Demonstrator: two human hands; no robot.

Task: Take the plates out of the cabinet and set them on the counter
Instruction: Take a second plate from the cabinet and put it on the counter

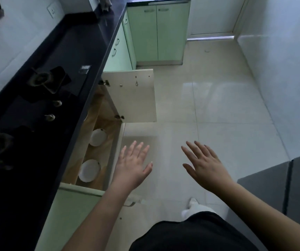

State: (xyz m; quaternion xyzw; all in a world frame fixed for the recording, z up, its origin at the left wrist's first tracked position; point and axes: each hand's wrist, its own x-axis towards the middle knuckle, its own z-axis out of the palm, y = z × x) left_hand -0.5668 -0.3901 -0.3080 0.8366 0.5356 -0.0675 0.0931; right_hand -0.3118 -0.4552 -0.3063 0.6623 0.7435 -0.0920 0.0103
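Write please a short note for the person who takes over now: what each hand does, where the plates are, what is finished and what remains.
Left hand: open, fingers spread, holds nothing, in the air in front of the open cabinet.
Right hand: open, holds nothing, over the pale tiled floor.
Plates: two round white plates lie inside the open lower cabinet on its wooden shelf, the far plate and the near plate. The beige cabinet door is swung out.
Done: cabinet opened. No plate shows on the black stone counter.
Left: lift both plates out and set them on the counter.
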